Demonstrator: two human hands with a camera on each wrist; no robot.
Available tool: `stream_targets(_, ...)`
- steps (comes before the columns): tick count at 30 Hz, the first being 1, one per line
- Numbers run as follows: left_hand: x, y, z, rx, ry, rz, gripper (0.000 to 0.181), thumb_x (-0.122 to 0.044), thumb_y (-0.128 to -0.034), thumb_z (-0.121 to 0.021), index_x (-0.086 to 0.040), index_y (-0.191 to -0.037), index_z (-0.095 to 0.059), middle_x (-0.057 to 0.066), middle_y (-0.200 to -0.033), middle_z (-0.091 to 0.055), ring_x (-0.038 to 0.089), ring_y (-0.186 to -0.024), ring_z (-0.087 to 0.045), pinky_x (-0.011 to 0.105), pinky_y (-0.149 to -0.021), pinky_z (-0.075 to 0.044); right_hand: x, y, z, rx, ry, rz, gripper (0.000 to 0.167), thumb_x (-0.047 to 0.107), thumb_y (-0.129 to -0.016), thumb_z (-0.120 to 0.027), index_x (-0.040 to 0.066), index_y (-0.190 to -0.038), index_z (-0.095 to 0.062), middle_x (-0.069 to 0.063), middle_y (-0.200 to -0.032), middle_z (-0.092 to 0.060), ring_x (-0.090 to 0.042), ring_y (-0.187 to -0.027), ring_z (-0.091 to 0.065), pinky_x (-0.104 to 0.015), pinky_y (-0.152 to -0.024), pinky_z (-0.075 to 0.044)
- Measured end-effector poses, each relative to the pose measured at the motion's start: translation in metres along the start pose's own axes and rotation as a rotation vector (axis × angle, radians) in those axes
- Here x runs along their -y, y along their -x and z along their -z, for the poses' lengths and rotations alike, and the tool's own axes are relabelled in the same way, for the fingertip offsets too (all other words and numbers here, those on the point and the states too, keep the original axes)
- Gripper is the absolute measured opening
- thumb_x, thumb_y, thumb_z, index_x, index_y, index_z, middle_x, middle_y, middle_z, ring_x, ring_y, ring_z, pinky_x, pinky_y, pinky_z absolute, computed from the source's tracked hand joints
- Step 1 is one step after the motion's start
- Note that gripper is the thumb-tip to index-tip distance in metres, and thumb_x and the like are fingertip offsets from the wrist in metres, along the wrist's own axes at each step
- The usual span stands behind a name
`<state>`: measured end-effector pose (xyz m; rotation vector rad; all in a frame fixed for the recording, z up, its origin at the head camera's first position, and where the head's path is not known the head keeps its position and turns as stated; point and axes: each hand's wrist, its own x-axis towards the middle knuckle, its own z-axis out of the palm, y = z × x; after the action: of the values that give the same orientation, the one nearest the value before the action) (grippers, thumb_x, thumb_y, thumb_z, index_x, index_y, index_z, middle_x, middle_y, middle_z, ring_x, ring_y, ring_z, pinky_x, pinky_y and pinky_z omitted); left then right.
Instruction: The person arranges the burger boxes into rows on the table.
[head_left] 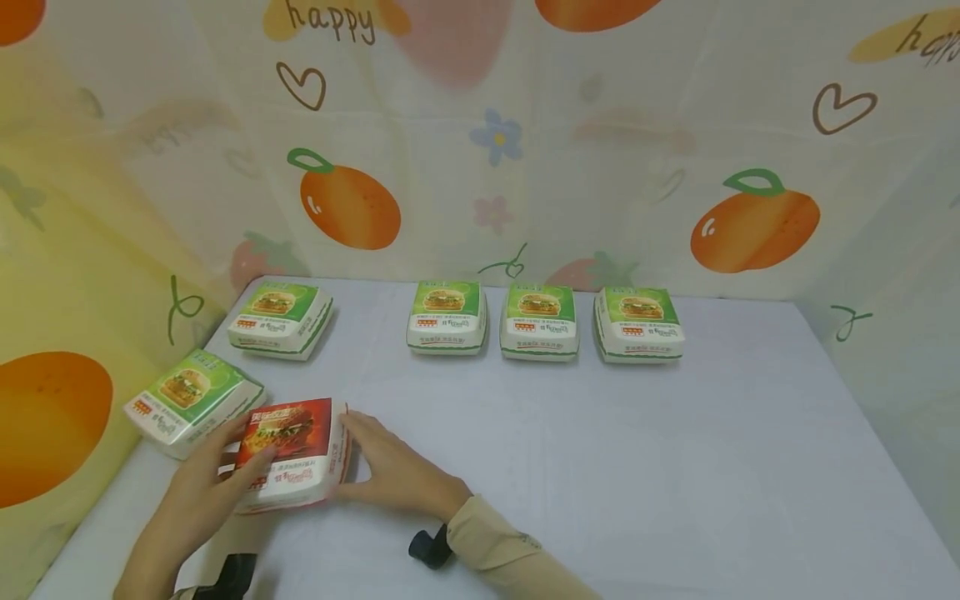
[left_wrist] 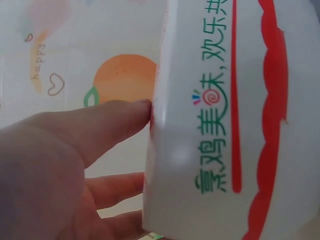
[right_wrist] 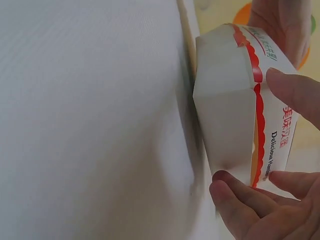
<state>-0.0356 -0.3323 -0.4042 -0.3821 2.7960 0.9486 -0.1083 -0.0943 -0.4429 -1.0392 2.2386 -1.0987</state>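
Both hands hold a red-topped burger box (head_left: 300, 442) at the front left of the table. My left hand (head_left: 197, 492) grips its left side, the thumb lying over the top; in the left wrist view the thumb meets the edge of the box (left_wrist: 210, 125). On the opposite side, my right hand (head_left: 401, 471) holds the box with thumb and fingers. Its fingertips press the side of the box (right_wrist: 227, 100) in the right wrist view, where a gap to the table cannot be judged clearly. A green box (head_left: 197, 398) lies just beyond the left hand.
Another green box (head_left: 280, 319) sits at the back left. Along the back edge stand three green boxes in a row, the left (head_left: 447, 318), the middle (head_left: 539, 323) and the right (head_left: 639, 325). A printed curtain (head_left: 600, 167) hangs behind the white table (head_left: 637, 475).
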Motion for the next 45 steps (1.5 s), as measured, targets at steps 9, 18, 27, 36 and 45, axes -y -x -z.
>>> stream_targets(9, -0.012, -0.001, -0.008, -0.077, 0.032, -0.073, 0.081, -0.046, -0.0972, -0.059, 0.001, -0.154, -0.027, 0.030, -0.149, -0.039, 0.046, -0.121, -0.050, 0.055, -0.096, -0.052, -0.009, 0.006, 0.012, -0.055, -0.045, 0.014, 0.090, 0.033, -0.088, -0.076, 0.012, -0.157, -0.023, -0.002, -0.163, -0.026, -0.012, -0.148, -0.030, -0.030, -0.121, -0.031)
stream_targets(18, -0.024, -0.002, -0.016, -0.162, 0.078, -0.174, 0.071, -0.034, -0.0962, -0.065, 0.003, -0.149, -0.036, 0.028, -0.146, -0.046, 0.043, -0.116, -0.055, 0.008, -0.078, -0.047, -0.015, 0.014, 0.026, -0.075, -0.089, 0.003, 0.091, 0.030, -0.086, -0.078, 0.014, -0.157, -0.024, -0.003, -0.162, -0.029, -0.012, -0.139, -0.044, -0.032, -0.118, -0.035)
stream_targets(27, -0.045, -0.003, -0.024, -0.149, 0.076, -0.166, 0.071, -0.042, -0.0971, -0.061, 0.000, -0.149, -0.037, 0.027, -0.146, -0.045, 0.041, -0.119, -0.053, 0.060, -0.096, -0.051, -0.024, 0.025, 0.039, -0.087, -0.135, -0.018, 0.091, 0.027, -0.085, -0.079, 0.016, -0.157, -0.024, -0.002, -0.161, -0.030, -0.016, -0.135, -0.051, -0.031, -0.114, -0.041)
stream_targets(36, -0.057, -0.007, -0.033, -0.100, 0.067, -0.181, 0.073, -0.043, -0.0972, -0.061, -0.001, -0.152, -0.034, 0.025, -0.149, -0.043, 0.042, -0.124, -0.052, 0.058, -0.099, -0.051, -0.032, 0.036, 0.051, -0.107, -0.129, -0.039, 0.092, 0.024, -0.083, -0.081, 0.015, -0.156, -0.026, -0.002, -0.160, -0.032, -0.018, -0.135, -0.051, -0.031, -0.114, -0.041)
stream_targets(45, -0.071, -0.009, -0.040, -0.073, 0.056, -0.207, 0.074, -0.045, -0.0962, -0.062, -0.005, -0.152, -0.035, 0.023, -0.145, -0.047, 0.040, -0.121, -0.055, 0.055, -0.095, -0.054, -0.033, 0.053, 0.066, -0.115, -0.159, -0.071, 0.093, 0.018, -0.083, -0.081, 0.015, -0.157, -0.025, -0.003, -0.160, -0.031, -0.022, -0.135, -0.052, -0.035, -0.114, -0.042)
